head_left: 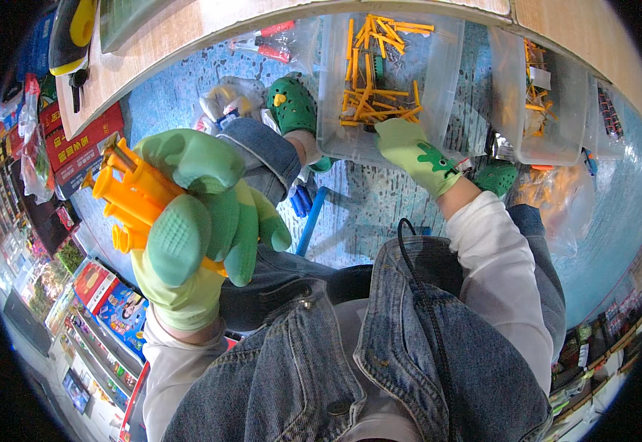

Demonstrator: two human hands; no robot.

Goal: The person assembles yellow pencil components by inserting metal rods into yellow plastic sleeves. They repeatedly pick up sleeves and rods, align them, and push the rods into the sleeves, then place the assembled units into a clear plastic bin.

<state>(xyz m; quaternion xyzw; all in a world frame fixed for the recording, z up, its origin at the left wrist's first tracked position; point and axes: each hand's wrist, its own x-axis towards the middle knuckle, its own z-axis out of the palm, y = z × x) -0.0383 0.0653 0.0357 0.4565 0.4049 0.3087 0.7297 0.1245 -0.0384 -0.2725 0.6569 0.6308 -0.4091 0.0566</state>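
My left hand [203,210], in a green glove with rubbery fingertips, is closed around a bunch of yellow plastic wall plugs [131,193]. Their flared ends stick out on the left, and what look like screw heads show in some of them. My right hand [417,156], gloved in light green, reaches over the near rim of a clear plastic bin [439,81]. Its fingers are curled down inside and mostly hidden, so I cannot see what they hold. More yellow wall plugs [372,103] lie scattered in that bin, right by the hand.
A second clear bin [556,140] with similar pieces stands to the right, beside a plastic bag [560,199]. A wooden counter edge [262,18] curves above, bearing a yellow-black tool [78,33]. Green clogs [291,103] and a blue bar [312,221] are below. Red boxes [89,144] stand left.
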